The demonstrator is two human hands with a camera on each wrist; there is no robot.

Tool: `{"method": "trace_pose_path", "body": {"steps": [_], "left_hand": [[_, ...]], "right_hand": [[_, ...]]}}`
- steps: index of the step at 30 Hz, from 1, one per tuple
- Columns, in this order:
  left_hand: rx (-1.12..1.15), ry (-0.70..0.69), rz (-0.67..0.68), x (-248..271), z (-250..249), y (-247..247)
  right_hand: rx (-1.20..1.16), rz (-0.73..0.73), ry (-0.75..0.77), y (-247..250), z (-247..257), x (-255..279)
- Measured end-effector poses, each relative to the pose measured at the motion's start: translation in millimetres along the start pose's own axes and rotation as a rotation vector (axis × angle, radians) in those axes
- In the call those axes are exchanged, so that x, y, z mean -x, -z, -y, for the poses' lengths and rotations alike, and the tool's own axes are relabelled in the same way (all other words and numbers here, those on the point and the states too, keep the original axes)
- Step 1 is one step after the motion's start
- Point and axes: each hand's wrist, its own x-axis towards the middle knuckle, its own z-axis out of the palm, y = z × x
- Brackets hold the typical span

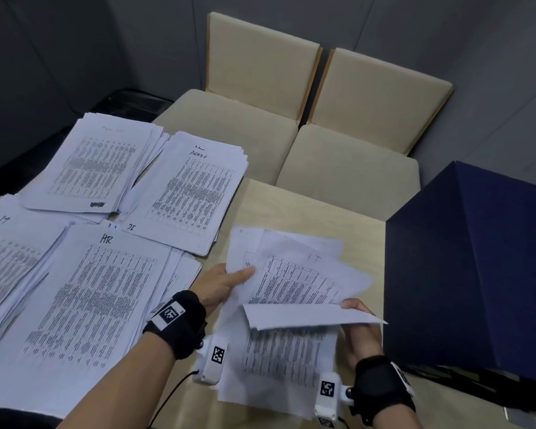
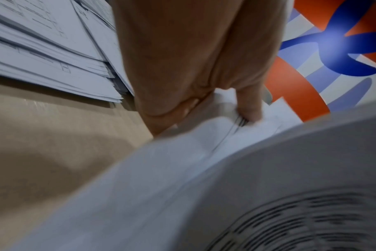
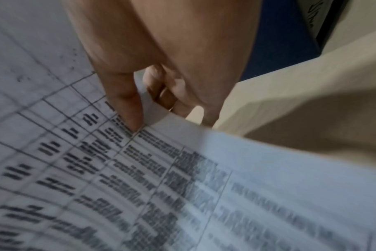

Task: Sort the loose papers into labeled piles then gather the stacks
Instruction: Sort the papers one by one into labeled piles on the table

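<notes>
Loose printed sheets [image 1: 294, 283] lie fanned in front of me on the wooden table [image 1: 362, 230]. My left hand [image 1: 229, 281] pinches their left edge, thumb on top; the left wrist view shows the same left hand [image 2: 236, 108] with several sheets [image 2: 204, 169] between thumb and fingers. My right hand [image 1: 358, 323] pinches the right edge of one sheet [image 1: 310, 317] that folds back toward me; the right wrist view shows this hand [image 3: 140, 108] with thumb and fingers on that sheet [image 3: 182, 186]. To the left lie sorted piles: HR [image 1: 93, 305], IT [image 1: 10, 252], Admin [image 1: 195, 193] and one more pile [image 1: 96, 162].
A dark blue box [image 1: 474, 267] stands on the table close to my right hand. Two beige chairs [image 1: 307, 113] are pushed against the far edge. A black unit [image 1: 127, 100] sits behind the far-left pile.
</notes>
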Motion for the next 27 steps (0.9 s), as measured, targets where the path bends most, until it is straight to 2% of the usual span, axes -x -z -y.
{"method": "trace_pose_path", "body": {"steps": [3, 7, 10, 13, 16, 20, 23, 25, 27], "left_hand": [[-0.029, 0.077, -0.113, -0.3, 0.9, 0.5], [0.052, 0.047, -0.202, -4.5, 0.5, -4.7], [-0.014, 0.04, -0.234, -7.4, -0.3, -9.3], [-0.106, 0.058, -0.165, -3.1, -6.6, -14.6], [-0.18, 0.039, -0.084, 3.7, -12.9, -15.4], [-0.279, -0.054, -0.047, 14.6, -19.5, -8.5], [-0.326, -0.112, -0.043, 25.7, -26.2, -11.6], [-0.292, -0.275, -0.1, 31.7, -37.3, -20.9], [-0.252, -0.437, -0.216, 35.5, -53.5, -34.0]], "right_hand": [[-0.006, -0.044, 0.028, 0.6, -0.3, 0.0], [0.011, -0.043, 0.037, 1.8, 2.4, 5.8], [-0.031, 0.007, -0.035, -3.5, 6.1, 5.0], [-0.054, 0.073, -0.072, -10.7, 14.4, 6.0], [-0.03, 0.123, 0.001, -18.2, 23.7, 6.4], [-0.061, 0.053, 0.084, -38.1, 53.7, 6.4], [-0.005, 0.051, 0.319, -60.0, 89.4, 16.7], [-0.03, 0.081, 0.419, -73.0, 110.2, 26.6], [-0.084, 0.125, 0.486, -83.6, 127.0, 38.6]]}}
